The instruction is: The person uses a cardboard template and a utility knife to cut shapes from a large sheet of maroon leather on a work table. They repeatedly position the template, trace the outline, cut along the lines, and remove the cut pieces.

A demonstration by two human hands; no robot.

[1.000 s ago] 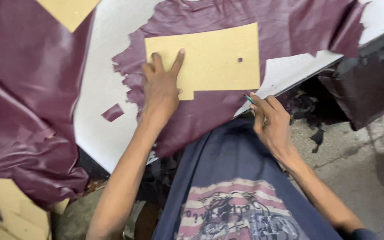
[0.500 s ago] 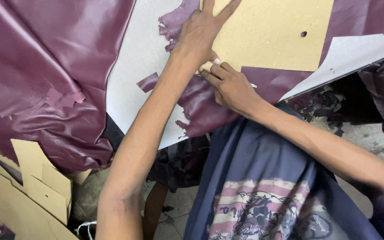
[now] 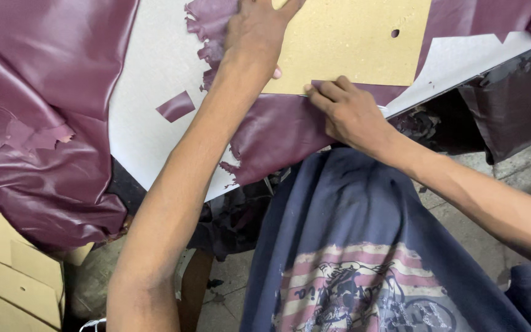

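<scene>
I am pressing my left hand (image 3: 256,34) flat, fingers spread, on the template (image 3: 351,46); my right hand (image 3: 348,114), fingers together, is tracing its near edge on the leather (image 3: 278,132). Next needs steady pressure.

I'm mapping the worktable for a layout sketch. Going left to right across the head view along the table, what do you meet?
Crumpled maroon leather → small maroon scrap → left hand → right hand → hole in tan template → dark material.

Left hand's fingertips (image 3: 259,31) beyond top edge
</scene>
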